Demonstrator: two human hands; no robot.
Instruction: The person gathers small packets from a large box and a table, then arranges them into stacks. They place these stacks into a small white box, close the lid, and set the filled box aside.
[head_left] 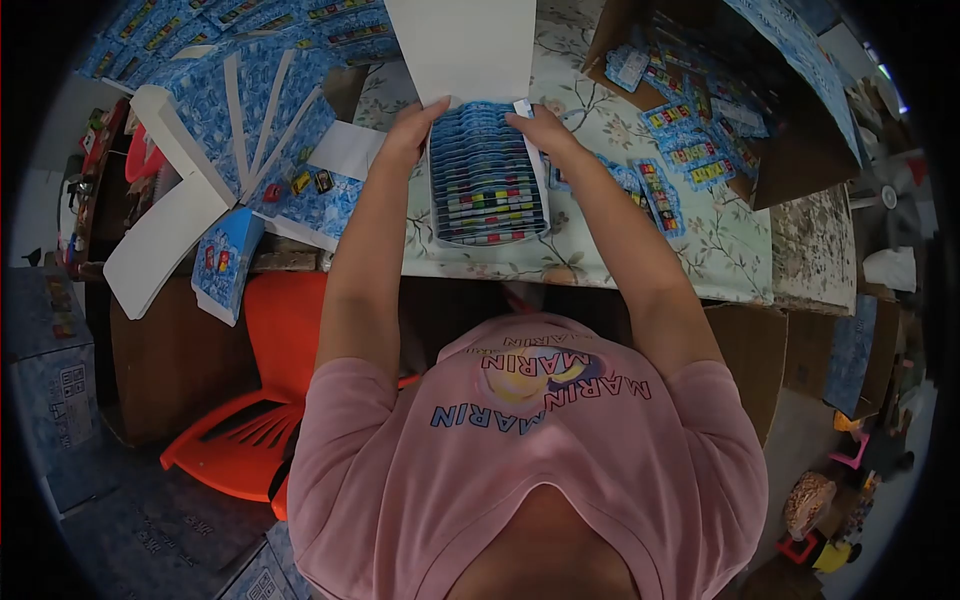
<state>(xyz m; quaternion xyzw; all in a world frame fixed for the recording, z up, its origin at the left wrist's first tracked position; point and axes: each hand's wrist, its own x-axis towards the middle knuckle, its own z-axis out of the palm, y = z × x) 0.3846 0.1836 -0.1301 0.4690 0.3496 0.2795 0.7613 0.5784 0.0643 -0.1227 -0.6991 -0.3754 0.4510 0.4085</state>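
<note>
An open white box [435, 215] stands on the flowered tablecloth [590, 262], its white lid [465, 45] raised at the far side. Rows of blue packets [480, 150] with coloured labels fill it. At the box's far left corner my left hand [412, 130] grips the edge, its thumb along the rim. My right hand [545, 130] holds the far right corner, with fingers around a small white side flap [523, 108].
A cardboard box [815, 150] with loose packets lies tipped at the right. More packets [658, 195] lie beside it. Folded blue-and-white cartons [170, 225] are stacked at the left, above an orange chair [280, 330].
</note>
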